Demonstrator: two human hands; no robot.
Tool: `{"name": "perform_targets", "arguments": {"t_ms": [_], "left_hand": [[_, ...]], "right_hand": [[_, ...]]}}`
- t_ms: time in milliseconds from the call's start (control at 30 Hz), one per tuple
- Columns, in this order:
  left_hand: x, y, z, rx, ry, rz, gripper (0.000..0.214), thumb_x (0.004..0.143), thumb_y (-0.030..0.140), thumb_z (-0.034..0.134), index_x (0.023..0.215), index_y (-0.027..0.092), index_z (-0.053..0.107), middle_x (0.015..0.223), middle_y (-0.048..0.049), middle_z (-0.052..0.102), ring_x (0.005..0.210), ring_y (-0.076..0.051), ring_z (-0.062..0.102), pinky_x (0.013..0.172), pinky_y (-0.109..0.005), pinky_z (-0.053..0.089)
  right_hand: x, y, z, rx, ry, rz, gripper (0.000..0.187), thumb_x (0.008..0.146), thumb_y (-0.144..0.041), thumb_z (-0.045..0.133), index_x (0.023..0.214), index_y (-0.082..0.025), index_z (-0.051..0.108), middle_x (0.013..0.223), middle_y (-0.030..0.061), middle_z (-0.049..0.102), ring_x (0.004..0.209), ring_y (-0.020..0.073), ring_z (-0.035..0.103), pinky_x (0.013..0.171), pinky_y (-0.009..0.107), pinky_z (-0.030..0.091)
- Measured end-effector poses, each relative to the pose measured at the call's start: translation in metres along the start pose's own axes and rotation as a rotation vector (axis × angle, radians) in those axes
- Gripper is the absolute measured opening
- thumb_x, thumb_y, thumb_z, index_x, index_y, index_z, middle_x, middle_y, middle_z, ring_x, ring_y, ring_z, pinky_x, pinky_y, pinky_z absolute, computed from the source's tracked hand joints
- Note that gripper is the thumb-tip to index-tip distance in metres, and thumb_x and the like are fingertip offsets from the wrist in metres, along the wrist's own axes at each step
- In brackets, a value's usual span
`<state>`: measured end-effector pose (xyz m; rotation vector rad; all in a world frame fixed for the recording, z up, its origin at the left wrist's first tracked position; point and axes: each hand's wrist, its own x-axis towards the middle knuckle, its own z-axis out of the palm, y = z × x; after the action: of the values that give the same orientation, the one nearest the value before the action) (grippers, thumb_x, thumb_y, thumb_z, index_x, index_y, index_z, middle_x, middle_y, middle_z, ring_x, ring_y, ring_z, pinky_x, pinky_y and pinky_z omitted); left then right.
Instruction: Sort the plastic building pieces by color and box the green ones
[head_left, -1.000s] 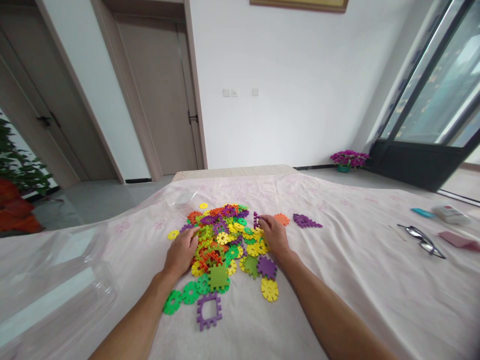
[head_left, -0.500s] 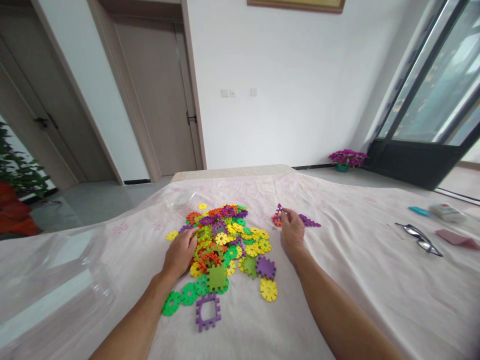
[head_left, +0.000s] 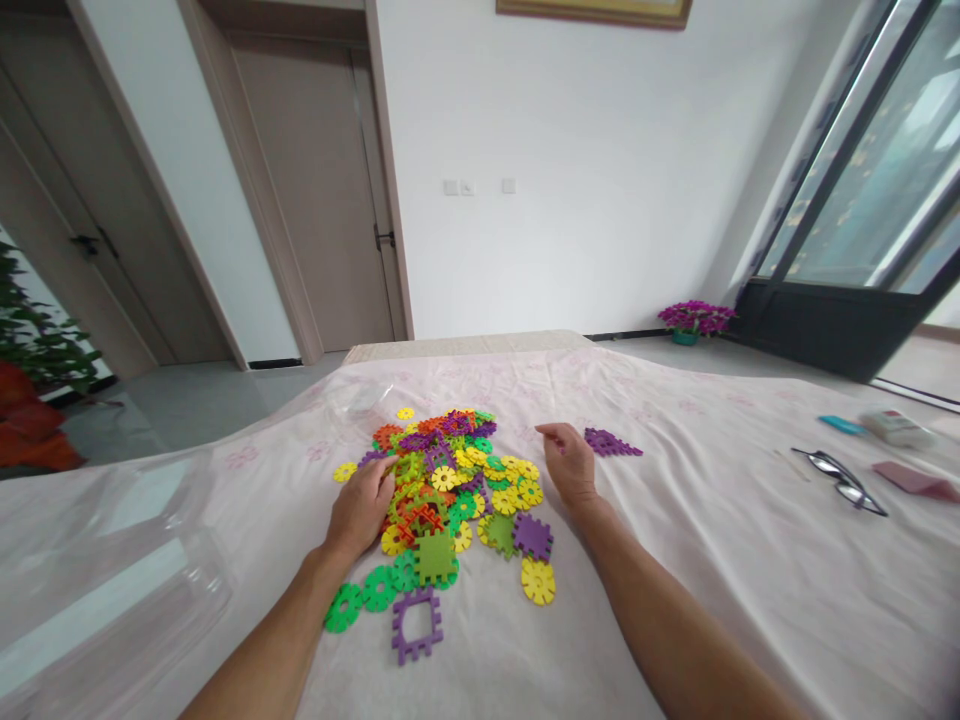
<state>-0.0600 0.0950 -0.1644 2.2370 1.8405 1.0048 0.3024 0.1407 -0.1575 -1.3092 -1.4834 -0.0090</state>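
Observation:
A heap of flat plastic interlocking pieces point(head_left: 450, 470) in yellow, green, orange and purple lies on a pale pink sheet point(head_left: 675, 560). My left hand point(head_left: 364, 505) rests on the heap's left edge, fingers lying loosely over the pieces. My right hand point(head_left: 571, 465) hovers just right of the heap, back up, with a finger stretched to the left and nothing visible in it. A small group of purple pieces point(head_left: 611, 442) lies just beyond it to the right. A purple square frame point(head_left: 416, 623) and a yellow round piece point(head_left: 539, 581) lie nearest me.
A clear plastic container point(head_left: 97, 580) sits at the left. Glasses point(head_left: 840, 478), a teal object point(head_left: 836, 423), a white box point(head_left: 896, 428) and a dark red item point(head_left: 911, 478) lie at the far right. Doors, potted flowers point(head_left: 694, 318) and a window stand beyond the bed.
My right hand carried a purple piece from the heap over to the purple group on the right, then drew back without it. My left hand stayed put.

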Motion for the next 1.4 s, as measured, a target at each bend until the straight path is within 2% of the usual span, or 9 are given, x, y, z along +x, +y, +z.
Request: {"name": "perform_targets", "arguments": {"t_ms": [67, 167, 267, 367, 567, 833, 967, 1133, 1400], "left_hand": [[0.0, 0.001, -0.001, -0.001, -0.004, -0.001, 0.039, 0.095, 0.031, 0.037, 0.125, 0.021, 0.06, 0.125, -0.0065, 0.065, 0.118, -0.021, 0.058, 0.105, -0.038, 0.043], [0.0, 0.004, -0.003, 0.0, -0.013, -0.004, 0.04, 0.095, 0.031, 0.036, 0.126, 0.019, 0.06, 0.126, -0.0072, 0.065, 0.119, -0.021, 0.057, 0.105, -0.038, 0.042], [-0.001, 0.005, -0.004, 0.003, -0.012, 0.0, 0.039, 0.095, 0.03, 0.036, 0.125, 0.019, 0.06, 0.126, -0.0075, 0.065, 0.118, -0.021, 0.058, 0.105, -0.038, 0.042], [-0.001, 0.004, -0.004, 0.001, -0.009, 0.009, 0.039, 0.095, 0.029, 0.036, 0.124, 0.019, 0.06, 0.125, -0.0072, 0.066, 0.118, -0.02, 0.058, 0.105, -0.038, 0.042], [-0.001, 0.001, -0.002, -0.004, -0.003, 0.009, 0.039, 0.095, 0.03, 0.037, 0.124, 0.02, 0.06, 0.124, -0.0073, 0.066, 0.117, -0.021, 0.058, 0.105, -0.039, 0.043], [-0.001, 0.003, -0.002, -0.013, -0.004, 0.002, 0.038, 0.095, 0.029, 0.037, 0.124, 0.02, 0.06, 0.125, -0.0074, 0.065, 0.118, -0.021, 0.058, 0.105, -0.04, 0.043], [-0.001, 0.004, -0.004, -0.015, -0.012, -0.001, 0.038, 0.096, 0.029, 0.036, 0.125, 0.02, 0.059, 0.126, -0.0076, 0.065, 0.118, -0.022, 0.057, 0.106, -0.041, 0.042], [-0.001, 0.005, -0.004, -0.017, -0.011, -0.005, 0.038, 0.095, 0.029, 0.037, 0.125, 0.022, 0.06, 0.125, -0.0064, 0.065, 0.118, -0.021, 0.058, 0.106, -0.04, 0.043], [-0.001, 0.005, -0.004, -0.01, -0.005, -0.002, 0.039, 0.095, 0.03, 0.037, 0.125, 0.02, 0.06, 0.125, -0.007, 0.065, 0.118, -0.021, 0.058, 0.105, -0.038, 0.043]], "right_hand": [[-0.005, -0.013, 0.006, 0.101, -0.115, -0.038, 0.025, 0.08, -0.018, 0.047, 0.086, -0.02, 0.071, 0.086, 0.0054, 0.071, 0.078, 0.0189, 0.064, 0.076, 0.032, 0.05], [-0.015, -0.032, 0.013, 0.205, -0.348, -0.065, 0.022, 0.081, -0.02, 0.051, 0.09, -0.021, 0.071, 0.089, 0.0044, 0.072, 0.081, 0.0187, 0.065, 0.075, 0.031, 0.051], [-0.021, -0.046, 0.016, 0.205, -0.569, -0.128, 0.023, 0.08, -0.023, 0.059, 0.099, -0.021, 0.071, 0.097, 0.0044, 0.072, 0.092, 0.0212, 0.066, 0.085, 0.034, 0.05], [-0.022, -0.052, 0.016, 0.181, -0.687, -0.276, 0.025, 0.08, -0.025, 0.064, 0.104, -0.023, 0.071, 0.105, 0.0038, 0.072, 0.1, 0.0229, 0.064, 0.094, 0.037, 0.046], [-0.024, -0.045, 0.02, 0.081, -0.648, -0.361, 0.03, 0.078, -0.025, 0.069, 0.108, -0.023, 0.07, 0.111, 0.0058, 0.071, 0.106, 0.0246, 0.063, 0.096, 0.039, 0.045], [-0.025, -0.046, 0.02, 0.08, -0.634, -0.394, 0.023, 0.079, -0.016, 0.062, 0.099, -0.023, 0.071, 0.106, 0.0045, 0.072, 0.101, 0.0212, 0.063, 0.094, 0.035, 0.046], [-0.025, -0.049, 0.017, 0.046, -0.617, -0.349, 0.027, 0.081, -0.015, 0.057, 0.103, -0.022, 0.07, 0.104, 0.0047, 0.071, 0.099, 0.0202, 0.063, 0.092, 0.034, 0.046], [-0.025, -0.046, 0.014, -0.077, -0.551, -0.274, 0.033, 0.084, -0.024, 0.061, 0.116, -0.024, 0.067, 0.121, 0.0071, 0.067, 0.113, 0.0238, 0.059, 0.1, 0.038, 0.042], [-0.024, -0.049, 0.012, -0.135, -0.633, -0.236, 0.027, 0.091, -0.031, 0.055, 0.114, -0.023, 0.068, 0.112, 0.0063, 0.071, 0.106, 0.021, 0.061, 0.096, 0.032, 0.042]]}}
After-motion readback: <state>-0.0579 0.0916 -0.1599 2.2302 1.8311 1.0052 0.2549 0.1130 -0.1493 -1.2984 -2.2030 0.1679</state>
